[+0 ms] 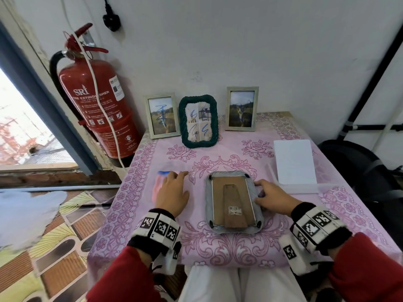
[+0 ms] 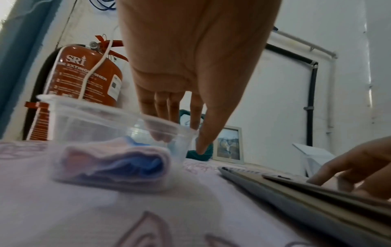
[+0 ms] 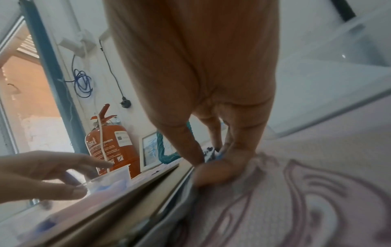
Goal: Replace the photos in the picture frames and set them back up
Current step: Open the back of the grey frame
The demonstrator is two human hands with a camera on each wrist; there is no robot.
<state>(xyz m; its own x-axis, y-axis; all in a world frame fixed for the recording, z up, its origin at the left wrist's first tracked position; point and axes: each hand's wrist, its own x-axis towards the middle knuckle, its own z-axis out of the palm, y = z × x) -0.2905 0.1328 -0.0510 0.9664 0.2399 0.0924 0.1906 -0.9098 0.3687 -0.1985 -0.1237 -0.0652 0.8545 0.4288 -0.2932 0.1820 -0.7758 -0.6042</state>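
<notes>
on table (image 1: 218, 250) | left grip (image 1: 172, 194) apart in tub (image 2: 88, 120) (blurred overhead) | right grip (image 1: 272, 198) clamps frame (image 1: 233, 203)

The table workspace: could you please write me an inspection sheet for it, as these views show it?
Surface: table under a pink floral cover.
Job's things: grey frame face down at centre; left pale frame, green frame and right pale frame standing at the back; white sheet at right.
Clutter: clear tub holding a pink and blue cloth.
Grips: left hand straight-fingered at the tub's rim; right hand holds the grey frame's right edge.
Cables: white cord across the extinguisher; black plug hanging on the wall; blue coil.
Surroundings: fire extinguisher; window at left.
</notes>
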